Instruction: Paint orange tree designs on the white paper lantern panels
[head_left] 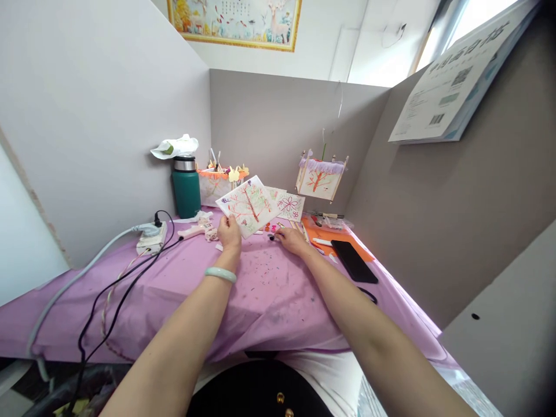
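My left hand [230, 234], with a pale green bangle at the wrist, pinches the lower left edge of a white card [249, 205] and holds it tilted above the table. A tree in red, brown and green is drawn on the card. My right hand [291, 240] is low over the tabletop with its fingers curled together. At its fingertips lies a small black piece [271, 237], beside small red and pink pieces [273, 227]. What the right fingers hold, if anything, is too small to make out. Behind the held card stands another drawn card [291, 205] with a purple flower.
A purple cloth [264, 301] covers the table. Left are a green bottle [186, 188], a power strip [152, 238] with cables and a pink glue gun [191, 231]. On the right lie a black phone [354, 262] and an orange sheet [319, 231]; a paper lantern [320, 180] hangs behind.
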Tool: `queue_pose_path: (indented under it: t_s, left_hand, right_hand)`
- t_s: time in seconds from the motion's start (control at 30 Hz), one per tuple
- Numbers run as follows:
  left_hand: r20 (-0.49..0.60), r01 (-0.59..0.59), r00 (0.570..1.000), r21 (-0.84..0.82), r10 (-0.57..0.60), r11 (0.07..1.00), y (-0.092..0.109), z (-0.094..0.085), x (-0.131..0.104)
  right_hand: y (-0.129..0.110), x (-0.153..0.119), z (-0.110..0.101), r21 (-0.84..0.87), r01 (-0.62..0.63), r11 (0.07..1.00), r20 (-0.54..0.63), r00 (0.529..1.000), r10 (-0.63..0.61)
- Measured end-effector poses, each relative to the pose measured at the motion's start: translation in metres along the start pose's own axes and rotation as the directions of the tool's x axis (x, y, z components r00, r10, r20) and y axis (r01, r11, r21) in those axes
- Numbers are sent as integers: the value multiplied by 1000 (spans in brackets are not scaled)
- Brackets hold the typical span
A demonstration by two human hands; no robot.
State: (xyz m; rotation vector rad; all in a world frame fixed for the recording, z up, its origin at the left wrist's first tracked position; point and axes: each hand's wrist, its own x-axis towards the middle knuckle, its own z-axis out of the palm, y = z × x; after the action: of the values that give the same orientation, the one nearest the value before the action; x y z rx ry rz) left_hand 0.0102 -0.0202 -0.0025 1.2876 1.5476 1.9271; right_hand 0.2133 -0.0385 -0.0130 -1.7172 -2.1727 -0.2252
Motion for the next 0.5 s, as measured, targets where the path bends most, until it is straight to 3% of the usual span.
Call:
queue_pose_path:
  t_s: [0.1, 0.17, 0.33, 0.43, 0.5]
  left_hand:
    - [41, -19, 999, -43, 21, 999, 1, 1, -2]
    - [59, -18, 998, -42, 21, 999, 1, 0, -3]
    - [127, 1, 992, -13, 1, 1000, 1, 0, -3]
    - [161, -16, 987, -5, 17, 1000, 1, 0, -3]
    - [125, -29, 992, 19, 27, 999, 0, 0, -3]
  right_hand:
    - [11, -13, -4, -133, 69, 989, -87, 993, -81]
    - [17, -19, -4, -146, -17, 989, -209, 978, -14]
    - [21, -21, -9, 118, -182, 976, -394, 894, 214]
    - [15, -22, -15, 256, -102, 961, -399, 895, 201]
    - [9, -22, -15, 309, -90, 947, -425, 878, 223]
